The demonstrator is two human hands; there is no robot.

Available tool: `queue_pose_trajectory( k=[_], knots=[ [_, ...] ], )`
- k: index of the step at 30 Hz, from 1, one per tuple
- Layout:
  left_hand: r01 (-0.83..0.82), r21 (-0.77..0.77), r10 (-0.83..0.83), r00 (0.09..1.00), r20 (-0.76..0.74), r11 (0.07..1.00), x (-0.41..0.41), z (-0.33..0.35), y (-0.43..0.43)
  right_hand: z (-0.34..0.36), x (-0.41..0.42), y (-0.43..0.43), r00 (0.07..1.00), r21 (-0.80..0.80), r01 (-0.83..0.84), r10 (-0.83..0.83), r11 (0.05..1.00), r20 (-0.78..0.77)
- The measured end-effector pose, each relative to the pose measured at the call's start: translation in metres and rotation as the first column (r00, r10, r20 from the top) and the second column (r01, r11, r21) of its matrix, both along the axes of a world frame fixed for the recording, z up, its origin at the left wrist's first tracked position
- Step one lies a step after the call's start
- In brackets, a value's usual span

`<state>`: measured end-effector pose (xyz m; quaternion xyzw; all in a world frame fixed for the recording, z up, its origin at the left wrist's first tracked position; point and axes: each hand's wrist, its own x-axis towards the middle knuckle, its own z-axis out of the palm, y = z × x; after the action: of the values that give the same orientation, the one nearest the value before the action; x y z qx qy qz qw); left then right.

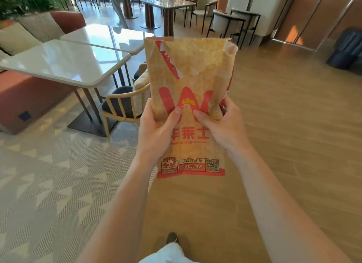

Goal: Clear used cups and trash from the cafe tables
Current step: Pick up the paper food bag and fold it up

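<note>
A tall brown paper takeaway bag (194, 70) with red print and a chicken logo stands upright in front of me, held in the air over the floor. My left hand (156, 129) grips its left edge with the thumb pressed on the front. My right hand (221, 125) grips the right edge, thumb on the logo. The bag's top is torn and open; what is inside is hidden.
White cafe tables (64, 64) stand at the left with a wooden chair (121, 106) and an orange bench (21, 94). Dark tables and chairs (225, 21) fill the back. A dark bin (346, 49) stands at the far right. A person's legs (117, 6) show far back.
</note>
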<state>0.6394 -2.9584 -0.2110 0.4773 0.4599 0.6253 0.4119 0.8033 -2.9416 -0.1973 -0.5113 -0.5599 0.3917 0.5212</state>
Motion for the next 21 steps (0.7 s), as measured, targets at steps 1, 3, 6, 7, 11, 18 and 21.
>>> queue_pose_trajectory(
  k=[1,3,6,7,11,18,21],
  knots=[
    [0.007,0.010,-0.007,1.000,0.000,1.000,0.002,0.004,0.026,0.004,0.002,0.025,1.000,0.009,0.010,-0.010,1.000,0.004],
    [0.022,0.021,-0.022,1.000,-0.006,1.000,0.008,0.012,0.074,0.011,0.008,0.070,1.000,0.018,0.023,-0.023,1.000,-0.001],
    [0.041,0.010,-0.041,0.998,-0.043,0.999,0.019,0.014,0.135,0.011,0.020,0.128,0.999,0.010,0.047,-0.047,0.999,-0.003],
    [0.040,0.012,-0.039,0.997,-0.060,0.999,0.023,0.012,0.154,0.009,0.025,0.147,0.999,0.009,0.052,-0.052,0.999,0.000],
    [0.044,-0.001,-0.044,0.996,-0.075,0.999,0.045,0.003,0.233,-0.004,0.047,0.227,0.998,0.008,0.066,-0.066,0.998,0.000],
    [0.015,-0.009,-0.017,0.984,-0.177,1.000,0.101,-0.007,0.394,-0.025,0.103,0.393,0.997,0.015,0.064,-0.063,0.998,-0.045],
    [-0.020,0.000,0.019,0.977,-0.214,1.000,0.130,0.003,0.473,-0.018,0.132,0.472,0.995,0.001,0.063,-0.063,0.998,-0.083]
  ],
)
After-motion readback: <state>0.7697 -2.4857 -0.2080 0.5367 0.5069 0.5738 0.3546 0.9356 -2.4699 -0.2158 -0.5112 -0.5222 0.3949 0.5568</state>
